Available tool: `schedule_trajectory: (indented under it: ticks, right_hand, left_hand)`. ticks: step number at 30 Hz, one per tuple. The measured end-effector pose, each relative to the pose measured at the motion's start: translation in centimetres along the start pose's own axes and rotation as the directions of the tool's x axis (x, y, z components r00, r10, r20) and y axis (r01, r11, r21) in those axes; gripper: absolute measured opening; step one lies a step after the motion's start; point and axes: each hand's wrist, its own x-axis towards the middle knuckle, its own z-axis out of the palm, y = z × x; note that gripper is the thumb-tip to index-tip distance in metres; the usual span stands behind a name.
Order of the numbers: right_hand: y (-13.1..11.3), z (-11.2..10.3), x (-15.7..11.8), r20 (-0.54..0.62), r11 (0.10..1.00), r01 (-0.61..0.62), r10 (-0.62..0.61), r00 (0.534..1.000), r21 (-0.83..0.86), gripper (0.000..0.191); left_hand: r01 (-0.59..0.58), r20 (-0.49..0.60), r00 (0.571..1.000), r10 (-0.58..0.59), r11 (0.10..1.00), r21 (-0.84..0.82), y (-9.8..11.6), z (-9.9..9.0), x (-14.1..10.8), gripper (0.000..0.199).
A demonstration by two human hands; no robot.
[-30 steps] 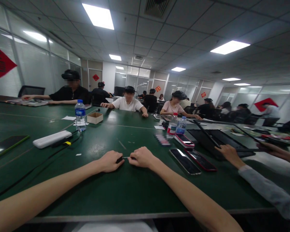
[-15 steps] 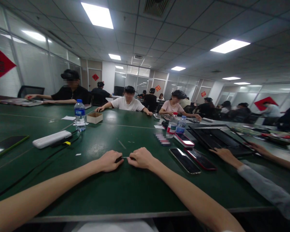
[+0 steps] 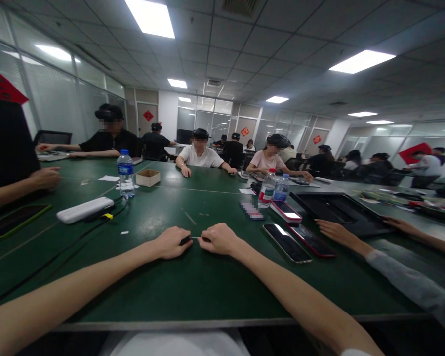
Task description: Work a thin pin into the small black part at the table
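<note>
Both of my hands rest on the green tabletop [image 3: 207,282], a small gap apart. The fingers of my left hand [image 3: 172,243] are curled closed around a small dark piece [image 3: 185,241]. A thin pale rod [image 3: 194,238] spans the gap from it to my right hand [image 3: 219,239], whose fingers are also closed. The rod is too small, and too much covered by the fingers, to tell its kind. Right of my right hand lie a silver-edged phone [image 3: 287,243] and a dark red-edged phone [image 3: 311,240].
A co-worker's hand [image 3: 341,236] is beside a black tray-like frame [image 3: 341,210] at right. Another person's hand [image 3: 46,178] enters at left. Ahead are a water bottle [image 3: 125,173], a small box [image 3: 148,178], a white power bank [image 3: 85,210] and its cable.
A person in black with a closed hand has come in at the left. The co-worker's black frame at right now lies flatter. My hands keep nearly the same pose.
</note>
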Motion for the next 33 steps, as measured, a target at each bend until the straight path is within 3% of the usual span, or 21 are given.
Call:
schedule_trajectory:
  ticks: [33]
  right_hand:
    - [0.3, -0.5, 0.0, -0.041, 0.996, 0.05, -0.053, 0.998, -0.071, 0.045]
  left_hand:
    - [-0.025, 0.02, 0.999, 0.025, 1.0, -0.012, 0.2, -0.6, -0.1, 0.032]
